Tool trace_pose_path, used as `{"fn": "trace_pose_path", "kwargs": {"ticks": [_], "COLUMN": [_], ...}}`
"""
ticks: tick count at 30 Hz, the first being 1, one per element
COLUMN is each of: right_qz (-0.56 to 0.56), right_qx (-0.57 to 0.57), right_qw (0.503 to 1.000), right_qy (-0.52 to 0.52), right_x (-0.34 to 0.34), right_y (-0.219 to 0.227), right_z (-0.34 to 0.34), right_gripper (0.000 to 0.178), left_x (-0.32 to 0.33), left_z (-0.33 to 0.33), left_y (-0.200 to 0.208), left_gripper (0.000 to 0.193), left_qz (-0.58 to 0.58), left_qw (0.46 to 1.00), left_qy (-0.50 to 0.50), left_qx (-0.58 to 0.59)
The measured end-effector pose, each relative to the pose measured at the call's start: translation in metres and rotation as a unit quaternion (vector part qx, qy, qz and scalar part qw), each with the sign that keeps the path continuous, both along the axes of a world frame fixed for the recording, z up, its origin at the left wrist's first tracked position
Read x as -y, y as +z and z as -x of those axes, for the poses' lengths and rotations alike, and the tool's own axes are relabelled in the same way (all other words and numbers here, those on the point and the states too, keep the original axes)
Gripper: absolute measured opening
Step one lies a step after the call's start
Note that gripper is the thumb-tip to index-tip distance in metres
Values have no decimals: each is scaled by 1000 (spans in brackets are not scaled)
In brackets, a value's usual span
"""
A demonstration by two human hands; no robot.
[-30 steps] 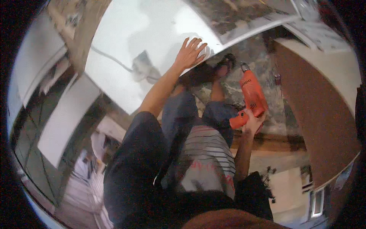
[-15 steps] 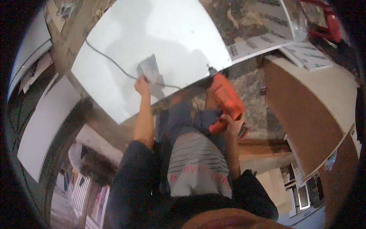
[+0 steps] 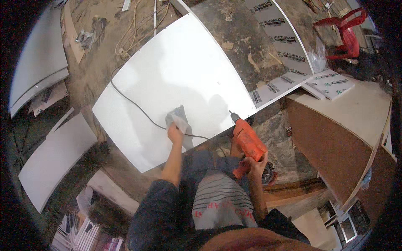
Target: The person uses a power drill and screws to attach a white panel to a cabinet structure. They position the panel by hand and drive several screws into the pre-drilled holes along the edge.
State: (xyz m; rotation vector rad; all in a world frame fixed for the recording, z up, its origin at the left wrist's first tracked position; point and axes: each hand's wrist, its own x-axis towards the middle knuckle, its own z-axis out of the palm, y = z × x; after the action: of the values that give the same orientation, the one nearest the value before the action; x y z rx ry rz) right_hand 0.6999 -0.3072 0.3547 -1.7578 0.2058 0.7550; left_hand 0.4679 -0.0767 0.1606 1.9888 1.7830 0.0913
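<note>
My left hand (image 3: 176,136) grips a small clear plastic bag (image 3: 179,118) with something dark in it, held over a large white panel (image 3: 184,54). What is inside the bag cannot be made out. In my right hand (image 3: 256,164) is an orange power drill (image 3: 250,140), held by its handle. Its chuck and bit (image 3: 234,116) point away from me, close to the panel's near right edge. A dark cord (image 3: 138,108) runs across the panel, passing by my left hand.
Beyond the panel's right edge, printed white boards (image 3: 280,37) form an open frame. Brown-sided boards (image 3: 326,129) stand at the right, and a red plastic chair (image 3: 345,35) is farther back. White boards (image 3: 56,159) lie on the left. A loose cable (image 3: 133,37) rests on the far floor.
The view has shifted, so the panel and my left hand with the bag sit lower in the picture, and more of the far floor shows. Both hands keep their holds.
</note>
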Motion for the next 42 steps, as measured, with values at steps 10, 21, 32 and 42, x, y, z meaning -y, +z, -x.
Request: {"fn": "trace_pose_path", "kwargs": {"ticks": [10,21,32,42], "right_qz": [-65,-60,-58,-25], "right_qx": [-67,-66,-96,-76], "right_qw": [992,991,979,973], "right_qy": [-89,-97,-172,-218], "right_x": [6,10,10,38], "right_y": [1,14,17,-3], "right_z": [-2,2,32,40], "right_gripper": [79,70,71,71], "left_x": [-10,-5,-19,-33], "left_z": [11,15,-69,-74], "left_y": [-20,47,41,0], "left_gripper": [14,17,32,30], "left_qz": [62,8,165,110], "left_qw": [998,975,930,972], "left_qy": [17,70,46,-140], "left_qx": [2,212,325,150]}}
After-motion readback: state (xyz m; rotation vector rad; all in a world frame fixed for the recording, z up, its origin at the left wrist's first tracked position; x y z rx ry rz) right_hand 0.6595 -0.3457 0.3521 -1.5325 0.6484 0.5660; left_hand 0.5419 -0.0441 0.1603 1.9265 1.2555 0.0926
